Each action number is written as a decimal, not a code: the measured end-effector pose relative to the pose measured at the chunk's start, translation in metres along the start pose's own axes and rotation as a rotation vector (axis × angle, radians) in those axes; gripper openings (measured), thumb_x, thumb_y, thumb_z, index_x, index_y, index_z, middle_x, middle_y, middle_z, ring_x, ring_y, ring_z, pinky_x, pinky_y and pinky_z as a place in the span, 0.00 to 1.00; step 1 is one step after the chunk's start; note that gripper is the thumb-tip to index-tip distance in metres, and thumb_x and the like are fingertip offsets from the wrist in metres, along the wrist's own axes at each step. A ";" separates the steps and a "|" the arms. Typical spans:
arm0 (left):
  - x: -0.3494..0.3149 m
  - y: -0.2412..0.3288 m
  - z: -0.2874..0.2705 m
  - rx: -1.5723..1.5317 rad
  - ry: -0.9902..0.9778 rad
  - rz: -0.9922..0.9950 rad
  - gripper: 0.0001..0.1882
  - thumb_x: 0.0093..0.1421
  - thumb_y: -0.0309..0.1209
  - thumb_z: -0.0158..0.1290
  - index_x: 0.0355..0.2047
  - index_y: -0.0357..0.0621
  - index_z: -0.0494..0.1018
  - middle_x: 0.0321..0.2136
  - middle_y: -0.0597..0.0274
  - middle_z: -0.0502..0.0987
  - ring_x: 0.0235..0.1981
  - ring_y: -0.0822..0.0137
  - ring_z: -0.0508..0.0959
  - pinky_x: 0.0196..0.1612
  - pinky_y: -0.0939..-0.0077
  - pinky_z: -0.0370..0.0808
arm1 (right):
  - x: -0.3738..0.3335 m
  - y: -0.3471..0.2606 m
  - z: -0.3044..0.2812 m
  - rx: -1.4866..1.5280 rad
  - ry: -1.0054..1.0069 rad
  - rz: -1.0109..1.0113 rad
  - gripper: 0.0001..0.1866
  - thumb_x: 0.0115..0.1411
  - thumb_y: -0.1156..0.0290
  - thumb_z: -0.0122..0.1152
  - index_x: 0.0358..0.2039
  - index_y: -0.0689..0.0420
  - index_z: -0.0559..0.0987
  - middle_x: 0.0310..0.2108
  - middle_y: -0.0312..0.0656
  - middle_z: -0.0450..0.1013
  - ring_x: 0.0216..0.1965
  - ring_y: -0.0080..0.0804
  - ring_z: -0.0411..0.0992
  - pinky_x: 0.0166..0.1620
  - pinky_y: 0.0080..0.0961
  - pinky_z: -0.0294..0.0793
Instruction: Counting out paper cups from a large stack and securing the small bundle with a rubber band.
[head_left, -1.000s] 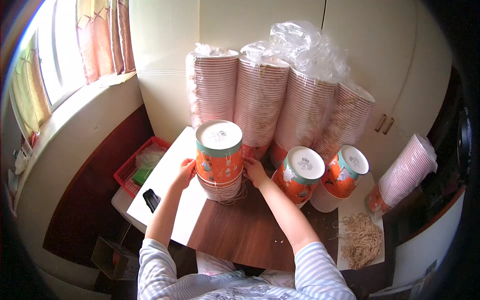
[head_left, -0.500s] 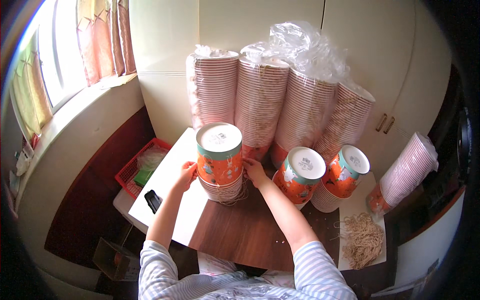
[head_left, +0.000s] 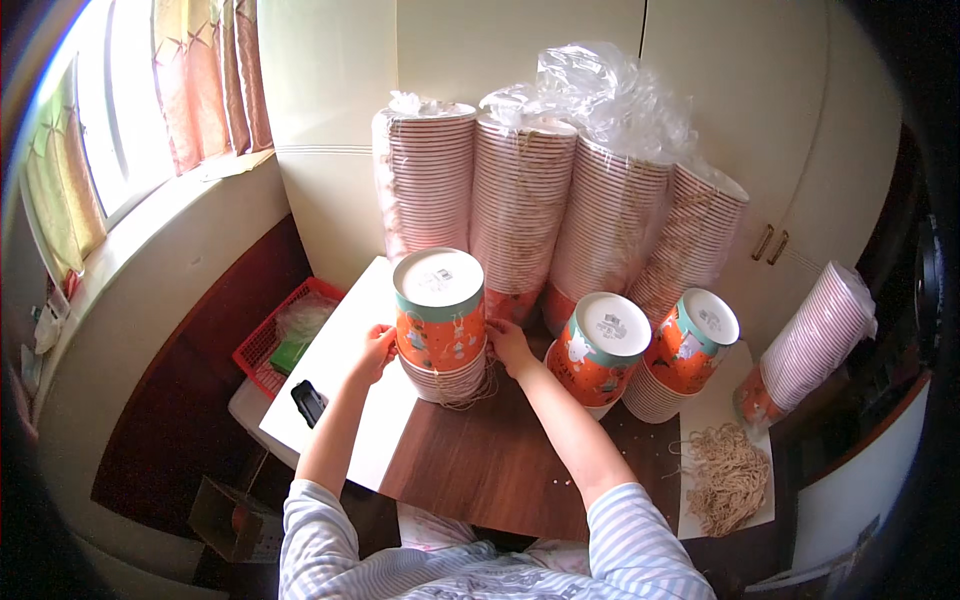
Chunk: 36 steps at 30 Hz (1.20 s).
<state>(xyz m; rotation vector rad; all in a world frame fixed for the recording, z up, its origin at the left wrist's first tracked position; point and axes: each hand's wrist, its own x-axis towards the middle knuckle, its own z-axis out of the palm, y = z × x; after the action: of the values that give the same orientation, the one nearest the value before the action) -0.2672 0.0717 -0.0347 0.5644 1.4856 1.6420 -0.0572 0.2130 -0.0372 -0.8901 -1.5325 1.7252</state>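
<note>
In front of me stands an upside-down stack of paper buckets (head_left: pixel 440 340), orange with a teal band and a white base on top. Tan string (head_left: pixel 466 392) lies around its lower rims and hangs in loose loops at the right. My left hand (head_left: pixel 377 354) is closed at the stack's left side, thumb and fingers pinched together. Against the right side, my right hand (head_left: pixel 508 346) is also closed, its fingertips partly behind the stack. Whatever either hand pinches is too small to make out.
Tall plastic-wrapped bucket stacks (head_left: pixel 522 210) line the back. Two shorter stacks (head_left: pixel 612 330) stand at right, near a string bundle (head_left: pixel 728 480). Another wrapped stack (head_left: pixel 805 335) leans far right. A black object (head_left: pixel 308 403) lies on the table's left edge, beside a red basket (head_left: pixel 255 350).
Both hands stay at the sides of the stack, almost unmoved. The whole view has shifted very slightly.
</note>
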 end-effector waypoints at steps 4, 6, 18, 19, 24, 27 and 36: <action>-0.001 -0.002 -0.001 -0.007 0.012 -0.015 0.08 0.61 0.35 0.44 0.28 0.45 0.65 0.14 0.72 0.66 0.10 0.83 0.62 0.10 0.93 0.60 | -0.001 0.001 0.000 0.044 -0.001 0.045 0.11 0.58 0.69 0.49 0.41 0.58 0.72 0.25 0.32 0.70 0.21 0.19 0.65 0.23 0.15 0.65; -0.001 -0.003 -0.002 -0.012 0.009 -0.011 0.08 0.61 0.35 0.44 0.28 0.45 0.65 0.15 0.71 0.66 0.10 0.83 0.62 0.11 0.93 0.60 | 0.000 0.003 -0.001 0.034 0.030 0.059 0.11 0.58 0.69 0.50 0.41 0.58 0.72 0.25 0.33 0.70 0.21 0.20 0.66 0.23 0.16 0.66; -0.038 -0.019 -0.020 0.111 0.083 0.051 0.08 0.57 0.36 0.47 0.30 0.47 0.64 0.21 0.68 0.67 0.17 0.77 0.67 0.17 0.83 0.65 | -0.055 -0.032 -0.006 -0.609 0.034 -0.606 0.17 0.51 0.69 0.58 0.41 0.62 0.71 0.34 0.45 0.71 0.39 0.38 0.68 0.44 0.27 0.67; -0.053 -0.022 -0.020 0.142 0.044 0.063 0.08 0.57 0.35 0.47 0.31 0.46 0.64 0.21 0.68 0.67 0.17 0.76 0.67 0.17 0.83 0.65 | -0.079 -0.051 -0.010 -0.703 0.065 -0.720 0.17 0.50 0.69 0.59 0.40 0.61 0.72 0.34 0.45 0.70 0.41 0.39 0.68 0.45 0.29 0.66; -0.137 -0.058 -0.011 0.354 -0.173 0.069 0.08 0.58 0.33 0.47 0.33 0.41 0.69 0.21 0.66 0.70 0.19 0.77 0.70 0.20 0.83 0.68 | -0.153 -0.119 -0.056 -1.295 0.327 -1.015 0.16 0.42 0.69 0.64 0.34 0.56 0.73 0.37 0.38 0.69 0.42 0.37 0.65 0.47 0.34 0.63; -0.164 -0.072 0.028 0.493 -0.264 0.232 0.09 0.55 0.31 0.50 0.33 0.39 0.70 0.23 0.62 0.72 0.25 0.71 0.72 0.29 0.78 0.70 | -0.163 -0.117 -0.098 -1.415 0.467 -0.875 0.16 0.42 0.66 0.65 0.33 0.55 0.73 0.35 0.37 0.70 0.41 0.36 0.66 0.44 0.33 0.64; -0.149 -0.079 0.158 1.113 -0.426 1.002 0.25 0.46 0.28 0.51 0.47 0.42 0.64 0.47 0.57 0.66 0.48 0.57 0.66 0.47 0.65 0.66 | -0.147 -0.109 -0.117 -1.180 0.445 -0.852 0.06 0.45 0.71 0.61 0.20 0.56 0.72 0.22 0.39 0.70 0.28 0.40 0.68 0.32 0.34 0.67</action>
<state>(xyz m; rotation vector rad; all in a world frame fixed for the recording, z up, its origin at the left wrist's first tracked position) -0.0384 0.0402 -0.0491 2.3894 1.7830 0.9828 0.1254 0.1661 0.0705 -0.8200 -2.1007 -0.0774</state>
